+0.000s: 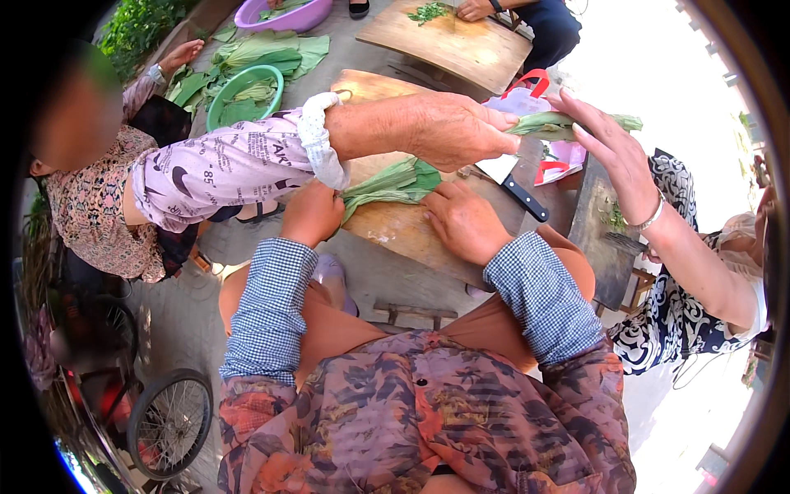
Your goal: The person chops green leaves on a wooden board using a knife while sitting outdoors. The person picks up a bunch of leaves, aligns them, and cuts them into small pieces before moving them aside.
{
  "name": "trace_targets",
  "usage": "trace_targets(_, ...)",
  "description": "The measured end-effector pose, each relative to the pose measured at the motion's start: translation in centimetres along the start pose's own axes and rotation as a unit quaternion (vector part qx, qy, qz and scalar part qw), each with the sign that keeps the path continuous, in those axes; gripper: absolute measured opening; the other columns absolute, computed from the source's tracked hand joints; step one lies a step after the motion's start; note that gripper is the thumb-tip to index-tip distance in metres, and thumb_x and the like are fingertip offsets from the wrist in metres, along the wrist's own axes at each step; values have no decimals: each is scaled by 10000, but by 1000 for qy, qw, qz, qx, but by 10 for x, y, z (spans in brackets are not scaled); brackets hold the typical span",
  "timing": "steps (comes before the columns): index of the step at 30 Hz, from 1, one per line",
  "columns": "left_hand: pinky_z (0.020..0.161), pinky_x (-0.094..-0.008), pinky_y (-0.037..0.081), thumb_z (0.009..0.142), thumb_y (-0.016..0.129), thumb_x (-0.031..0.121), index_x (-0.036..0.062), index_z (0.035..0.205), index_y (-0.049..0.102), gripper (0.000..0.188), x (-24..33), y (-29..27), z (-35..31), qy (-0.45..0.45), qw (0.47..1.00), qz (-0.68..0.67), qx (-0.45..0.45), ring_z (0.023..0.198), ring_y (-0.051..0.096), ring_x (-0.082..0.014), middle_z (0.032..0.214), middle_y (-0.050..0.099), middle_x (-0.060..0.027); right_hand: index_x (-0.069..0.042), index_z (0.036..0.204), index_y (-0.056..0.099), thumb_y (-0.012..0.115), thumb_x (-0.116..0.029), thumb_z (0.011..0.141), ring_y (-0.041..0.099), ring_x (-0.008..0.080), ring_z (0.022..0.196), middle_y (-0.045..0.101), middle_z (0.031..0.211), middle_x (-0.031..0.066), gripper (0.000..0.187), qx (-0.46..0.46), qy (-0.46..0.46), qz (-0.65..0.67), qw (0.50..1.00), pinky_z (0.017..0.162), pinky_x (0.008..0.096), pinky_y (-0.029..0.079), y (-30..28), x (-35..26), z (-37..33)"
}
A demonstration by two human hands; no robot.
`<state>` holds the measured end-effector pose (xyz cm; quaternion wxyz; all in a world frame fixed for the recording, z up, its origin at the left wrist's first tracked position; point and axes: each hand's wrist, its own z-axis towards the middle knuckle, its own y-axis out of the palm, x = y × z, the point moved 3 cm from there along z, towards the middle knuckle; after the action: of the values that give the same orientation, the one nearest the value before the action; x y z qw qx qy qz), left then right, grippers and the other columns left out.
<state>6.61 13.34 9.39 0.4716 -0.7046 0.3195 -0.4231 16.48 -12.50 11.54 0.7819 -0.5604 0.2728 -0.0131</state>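
Note:
A bundle of long green leaves [383, 191] lies flat on the wooden board [428, 239] in front of me. My left hand [314, 212] is closed around the bundle's left end. At the other end, my right hand [467, 221] holds the leaves down with curled fingers, thumb side toward the bundle. Beyond my right hand, a kitchen knife [524, 198] with a black handle rests on the board, its blade partly hidden. Above the bundle, a co-worker's hand [448, 132] reaches across from the left, holding a rolled bunch of leaves [539, 125].
Another person's hand [609, 152] on the right meets that rolled bunch. A dark board [605, 239] stands at the right. Far left are a green basin [216, 111] and loose leaves [263, 51]. Another cutting board [448, 41] is behind. A bicycle wheel [170, 424] is near left.

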Motion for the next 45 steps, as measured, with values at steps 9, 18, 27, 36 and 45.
trace_targets(9,859,-538,524,942,612,123,99,1096,663,164,6,-8,13,130,991,22,22,978,676,-424,1030,704,-166,-35,1079,672,604,-92,878,595,320,1057,631,1061,130,220,3,-30,-44,999,918,424,520,11,10,20)
trace_targets(18,935,-473,507,904,684,97,99,1074,697,170,33,-1,32,183,982,-1,58,1085,634,-358,1067,684,-108,-43,1134,712,587,-124,920,567,304,1179,637,1199,139,261,31,-44,-33,998,1015,442,456,11,18,32)
trace_targets(27,909,-495,514,926,629,77,92,1055,690,144,35,12,50,185,979,-74,43,1032,652,-385,1025,679,-153,-47,1299,665,676,-175,925,544,308,1265,617,1358,127,396,-45,19,-2,999,1047,453,416,17,30,37)
trace_targets(36,948,-463,515,945,603,59,79,1105,661,171,47,1,45,234,964,-127,-19,1087,643,-375,1069,687,-147,-49,1189,676,674,-158,949,683,338,1058,723,1071,163,263,-50,66,38,996,937,475,487,14,32,36)
trace_targets(45,940,-480,513,960,592,110,95,1116,652,168,47,-7,41,259,957,-127,16,1087,639,-372,1086,691,-146,-17,1232,657,629,-174,1013,699,449,964,713,1033,273,271,-55,168,289,941,853,476,558,10,37,34)
